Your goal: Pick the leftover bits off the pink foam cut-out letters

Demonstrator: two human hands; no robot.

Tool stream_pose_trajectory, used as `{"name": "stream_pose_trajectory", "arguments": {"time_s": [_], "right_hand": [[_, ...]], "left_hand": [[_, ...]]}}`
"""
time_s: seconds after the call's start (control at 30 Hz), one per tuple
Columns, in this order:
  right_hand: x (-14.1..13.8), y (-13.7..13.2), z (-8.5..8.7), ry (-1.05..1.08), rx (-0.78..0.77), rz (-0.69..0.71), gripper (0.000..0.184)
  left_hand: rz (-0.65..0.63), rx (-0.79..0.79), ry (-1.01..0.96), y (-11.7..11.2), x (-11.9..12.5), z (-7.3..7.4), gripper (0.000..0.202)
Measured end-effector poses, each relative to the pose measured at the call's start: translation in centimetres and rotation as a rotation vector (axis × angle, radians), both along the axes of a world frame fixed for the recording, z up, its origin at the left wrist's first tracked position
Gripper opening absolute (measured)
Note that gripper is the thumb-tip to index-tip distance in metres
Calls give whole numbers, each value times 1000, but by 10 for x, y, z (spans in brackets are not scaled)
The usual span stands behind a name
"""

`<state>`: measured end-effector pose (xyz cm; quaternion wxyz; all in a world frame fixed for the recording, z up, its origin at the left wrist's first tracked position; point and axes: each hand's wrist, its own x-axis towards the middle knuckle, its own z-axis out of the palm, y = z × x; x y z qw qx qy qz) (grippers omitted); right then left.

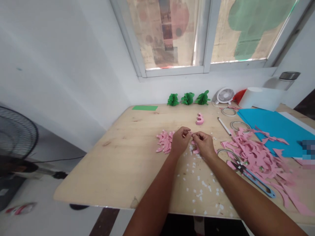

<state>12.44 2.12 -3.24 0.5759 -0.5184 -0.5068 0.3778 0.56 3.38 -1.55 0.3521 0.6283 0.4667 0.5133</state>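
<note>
My left hand [180, 141] and my right hand [204, 143] meet over the middle of the wooden table. Both are closed in a pinch, fingertips almost touching, on a small pink paper piece [191, 133] mostly hidden by the fingers. Left of my left hand lies a pile of curved pink paper cutouts [164, 141] with white bits on their ends. More pink paper [196, 150] rests under my right hand. Beyond the hands sits a small stack of pink cutouts [200, 119] shaped like a 3.
Three green paper shapes [188, 98] stand along the wall beside a small white fan [225, 95]. A green strip [144, 108] lies far left. To the right are pink scraps [261, 157], blue scissors [256, 180], tape rolls [228, 112], a white pen [223, 126] and blue sheets [285, 129]. White bits [204, 185] litter the front.
</note>
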Motion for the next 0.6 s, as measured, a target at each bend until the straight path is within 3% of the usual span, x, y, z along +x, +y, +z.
{"name": "stream_pose_trajectory", "arguments": {"time_s": [0.23, 0.43, 0.6], "right_hand": [[1, 0, -2, 53, -35, -19, 27], [0, 0, -2, 222, -85, -13, 27], [0, 0, 2, 342, -104, -24, 25]], "left_hand": [[12, -236, -332, 6, -3, -2, 20], [-61, -235, -271, 6, -4, -6, 17], [-102, -290, -233, 2, -2, -2, 11]]}}
